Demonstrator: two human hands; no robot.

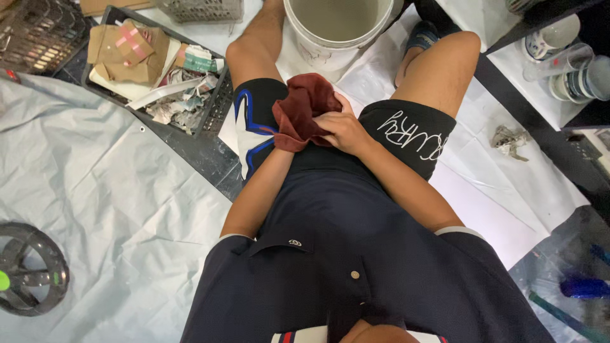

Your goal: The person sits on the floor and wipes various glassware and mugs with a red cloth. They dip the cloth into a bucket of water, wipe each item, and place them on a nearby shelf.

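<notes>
The dark red cloth (304, 108) lay bunched and wrinkled in the seated person's lap, just below the white bucket (337, 28). It swaddled the left hand (293, 130), whose grip I couldn't tell. The right hand (343, 130) pinched its folds with curled fingers.

2 hands meet at the centre of the frame: the right hand (343, 130) shows in full, the left hand (293, 130) is wrapped in 1 dark red cloth (304, 105). 1 white bucket (337, 28) stands at the top centre. 3 baskets show at the upper left: 1 black crate (213, 108) of paper scraps, 1 wire basket (203, 9) and 1 dark basket (35, 35). 1 crumpled wad (508, 141) lies at the right. 1 round fan (28, 270) sits at the lower left. 1 cup (548, 39) and 1 clear glass (562, 61) sit at the upper right.
</notes>
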